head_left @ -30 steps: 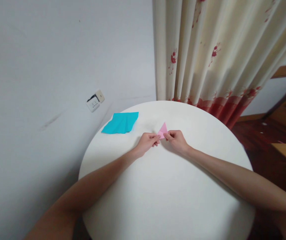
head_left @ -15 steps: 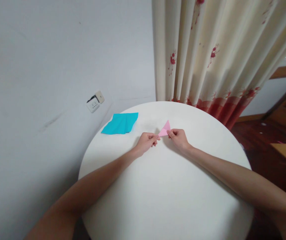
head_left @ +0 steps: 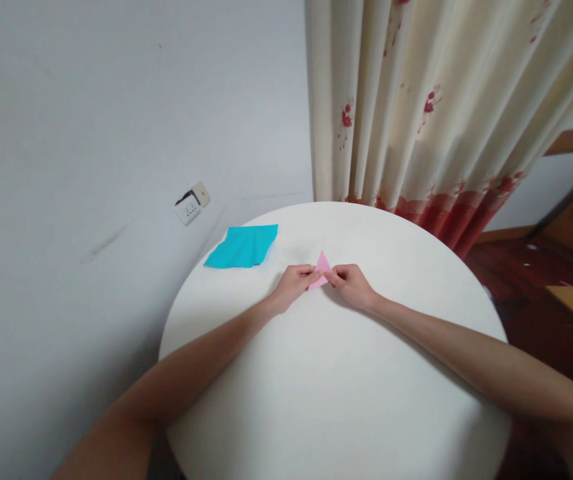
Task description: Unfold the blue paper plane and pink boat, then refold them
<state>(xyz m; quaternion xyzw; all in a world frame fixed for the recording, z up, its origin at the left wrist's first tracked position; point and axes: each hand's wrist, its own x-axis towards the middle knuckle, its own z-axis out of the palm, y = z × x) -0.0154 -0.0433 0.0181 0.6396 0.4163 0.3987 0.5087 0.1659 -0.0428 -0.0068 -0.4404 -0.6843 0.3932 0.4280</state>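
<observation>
Pink paper (head_left: 320, 269) has swung back from tilting right to pointing straight up, and our hands have closed in on it. Left hand (head_left: 293, 285) pinches its left edge, right hand (head_left: 351, 283) pinches the right, both fingers-and-thumb shut on it, just above the white table (head_left: 326, 400). Looks like we're mid-fold, lining up a crease on the small triangle. Next move likely needs edges matched before pressing flat. Blue paper (head_left: 242, 246) lies well apart to the left, near the curtain (head_left: 416, 100) side.
</observation>
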